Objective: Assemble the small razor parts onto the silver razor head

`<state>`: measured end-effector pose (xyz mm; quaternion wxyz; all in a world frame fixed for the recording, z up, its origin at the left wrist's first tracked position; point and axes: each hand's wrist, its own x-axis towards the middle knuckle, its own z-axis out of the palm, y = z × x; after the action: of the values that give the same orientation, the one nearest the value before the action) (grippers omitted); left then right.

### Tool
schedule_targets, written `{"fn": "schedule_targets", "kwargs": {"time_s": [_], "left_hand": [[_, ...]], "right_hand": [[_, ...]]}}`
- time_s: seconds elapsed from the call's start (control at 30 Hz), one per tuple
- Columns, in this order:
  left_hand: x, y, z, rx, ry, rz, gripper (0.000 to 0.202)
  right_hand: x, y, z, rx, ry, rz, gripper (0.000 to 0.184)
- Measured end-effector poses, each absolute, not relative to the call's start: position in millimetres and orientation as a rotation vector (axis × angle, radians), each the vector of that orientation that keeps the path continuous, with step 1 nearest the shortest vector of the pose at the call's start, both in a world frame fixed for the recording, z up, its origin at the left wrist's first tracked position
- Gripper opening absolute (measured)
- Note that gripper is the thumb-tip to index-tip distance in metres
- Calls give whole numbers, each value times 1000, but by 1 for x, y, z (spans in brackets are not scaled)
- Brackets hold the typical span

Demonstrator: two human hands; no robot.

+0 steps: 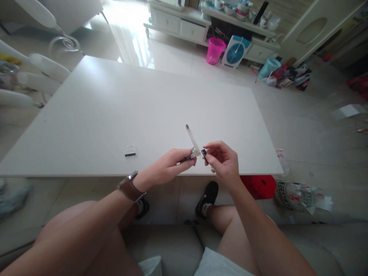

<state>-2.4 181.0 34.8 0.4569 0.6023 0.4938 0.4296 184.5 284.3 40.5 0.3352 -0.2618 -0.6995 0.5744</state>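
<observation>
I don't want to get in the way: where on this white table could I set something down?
The table looks bare beyond the slim stick, out to the far edge; left of the small clear case; and between the right hand and the right edge. It is crowded near the front edge, around the left hand, the stick and the black piece.
</observation>
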Motion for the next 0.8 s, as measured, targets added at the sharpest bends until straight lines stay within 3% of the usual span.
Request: {"fn": "schedule_targets", "kwargs": {"time_s": [0.8], "left_hand": [[1, 185, 19, 1289, 1130, 1250, 43]], "right_hand": [[175, 289, 33, -821, -1487, 1698, 16]]}}
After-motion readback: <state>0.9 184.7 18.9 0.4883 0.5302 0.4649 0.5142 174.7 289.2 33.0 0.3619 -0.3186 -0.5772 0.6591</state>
